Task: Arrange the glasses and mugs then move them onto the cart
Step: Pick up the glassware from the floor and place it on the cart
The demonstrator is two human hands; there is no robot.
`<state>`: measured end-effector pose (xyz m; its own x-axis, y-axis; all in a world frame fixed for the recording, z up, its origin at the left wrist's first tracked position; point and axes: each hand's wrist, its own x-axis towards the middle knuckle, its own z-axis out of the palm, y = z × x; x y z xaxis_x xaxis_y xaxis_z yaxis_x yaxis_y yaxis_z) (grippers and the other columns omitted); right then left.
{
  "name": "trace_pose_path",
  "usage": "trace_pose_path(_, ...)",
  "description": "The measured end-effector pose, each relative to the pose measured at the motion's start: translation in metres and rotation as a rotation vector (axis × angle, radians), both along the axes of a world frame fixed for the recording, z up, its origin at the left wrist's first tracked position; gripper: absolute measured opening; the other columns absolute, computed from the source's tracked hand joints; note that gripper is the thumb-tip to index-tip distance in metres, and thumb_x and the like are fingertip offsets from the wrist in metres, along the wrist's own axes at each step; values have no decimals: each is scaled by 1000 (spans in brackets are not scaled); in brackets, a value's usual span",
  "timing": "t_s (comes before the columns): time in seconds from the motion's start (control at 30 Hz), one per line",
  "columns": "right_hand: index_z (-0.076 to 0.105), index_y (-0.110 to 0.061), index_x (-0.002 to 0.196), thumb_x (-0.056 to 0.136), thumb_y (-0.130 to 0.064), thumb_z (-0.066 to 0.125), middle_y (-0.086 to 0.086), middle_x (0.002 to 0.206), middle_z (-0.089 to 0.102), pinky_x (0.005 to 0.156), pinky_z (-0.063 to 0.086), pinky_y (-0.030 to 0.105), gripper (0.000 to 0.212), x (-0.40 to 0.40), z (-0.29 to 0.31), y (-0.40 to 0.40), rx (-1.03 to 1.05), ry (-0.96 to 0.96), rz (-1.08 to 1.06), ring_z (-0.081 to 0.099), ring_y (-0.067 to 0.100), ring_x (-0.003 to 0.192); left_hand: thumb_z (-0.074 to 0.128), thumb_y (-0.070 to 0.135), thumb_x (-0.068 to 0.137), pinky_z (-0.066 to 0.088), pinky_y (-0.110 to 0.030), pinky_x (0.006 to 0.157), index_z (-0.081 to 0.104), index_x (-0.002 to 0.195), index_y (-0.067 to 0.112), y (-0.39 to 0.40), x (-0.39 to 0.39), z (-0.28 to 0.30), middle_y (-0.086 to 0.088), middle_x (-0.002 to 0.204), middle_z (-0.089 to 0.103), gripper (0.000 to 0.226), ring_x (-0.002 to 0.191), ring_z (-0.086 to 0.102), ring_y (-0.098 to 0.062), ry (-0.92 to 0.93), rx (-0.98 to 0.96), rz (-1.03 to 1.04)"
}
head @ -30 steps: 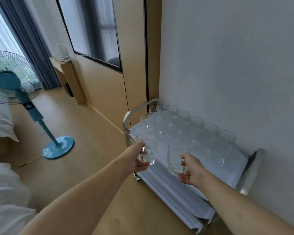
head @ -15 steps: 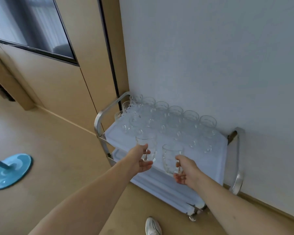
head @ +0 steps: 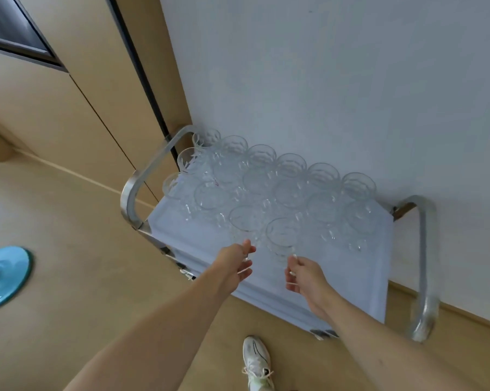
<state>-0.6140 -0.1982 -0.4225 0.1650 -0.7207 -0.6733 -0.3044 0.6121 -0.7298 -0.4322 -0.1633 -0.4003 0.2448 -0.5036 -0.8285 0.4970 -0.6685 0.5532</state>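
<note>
On the cart's top shelf [head: 351, 277], two mugs [head: 280, 235] stand upright at the near edge of the glass rows, just beyond both grips, left hand [head: 235, 263] and right hand [head: 305, 275], fingers loosely spread, apparently touching nothing, each about equally near.

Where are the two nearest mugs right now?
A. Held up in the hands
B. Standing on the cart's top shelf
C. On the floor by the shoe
B: both mugs stand on the cart, with the left hand and right hand just short of them, fingers loose.
</note>
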Motion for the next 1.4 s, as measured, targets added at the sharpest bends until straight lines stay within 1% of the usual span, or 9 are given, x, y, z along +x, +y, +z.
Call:
trace_pose_path(0.27,63,-10,94,107,-25,47,6,96,60,84,57,41,26,9,-16,-24,4,8,42,60,21,94,56,29,104,50,-35,90,70,99,8,-21,6,-27,-5,111,56,25,109,54,-23,93,-28,44)
trace_pose_path(0.47,65,-11,90,105,-23,50,8,99,65,86,56,41,25,9,-27,-37,-30,74,70,63,22,96,57,29,104,48,-34,101,73,104,14,-40,10,-36,-1,110,59,21,115,51,-24,38,-39,-89)
trace_pose_path(0.6,67,-7,99,103,-22,55,7,98,63,88,56,42,19,11,-30,-40,-45,73,65,61,22,92,68,24,98,51,-32,99,72,108,13,-52,11,-44,-4,116,63,16,100,56,-20,-24,2,-156)
trace_pose_path(0.67,65,-3,102,101,-20,58,7,97,60,85,56,40,19,12,-33,-40,-55,72,51,59,20,90,76,23,91,54,-30,90,69,115,6,-55,10,-50,-8,119,66,30,89,56,-16,-61,27,-148)
trace_pose_path(0.77,66,-8,99,100,-23,61,5,95,61,85,57,41,16,11,-34,-41,-62,79,56,59,19,89,81,25,86,57,-27,82,66,123,2,-59,10,-55,-10,119,68,46,89,60,-17,-126,46,-164)
trace_pose_path(0.87,66,-14,93,98,-23,64,2,89,60,88,56,47,12,10,-35,-41,-52,77,41,58,18,84,85,27,82,59,-33,87,62,114,7,-60,12,-53,-11,114,68,45,89,62,-20,-179,45,-175)
trace_pose_path(0.97,67,-18,95,97,-29,66,0,98,65,93,56,47,12,10,-35,-39,-57,108,24,63,19,92,86,31,81,60,-36,90,63,115,8,-58,12,-50,-10,110,68,48,89,64,-22,-223,43,-198)
trace_pose_path(1.2,61,-20,107,92,-45,67,1,111,65,93,53,39,30,19,-16,-24,-96,321,-41,64,23,100,83,34,84,53,-39,101,67,126,14,-45,30,-30,-4,123,66,49,111,61,-22,-375,-3,-532)
trace_pose_path(1.4,46,-17,146,91,-42,70,9,136,57,99,45,33,65,34,20,2,-175,438,-79,56,27,122,76,34,89,49,-29,96,66,128,18,-33,58,13,-1,118,63,44,103,60,-18,-649,-140,-831)
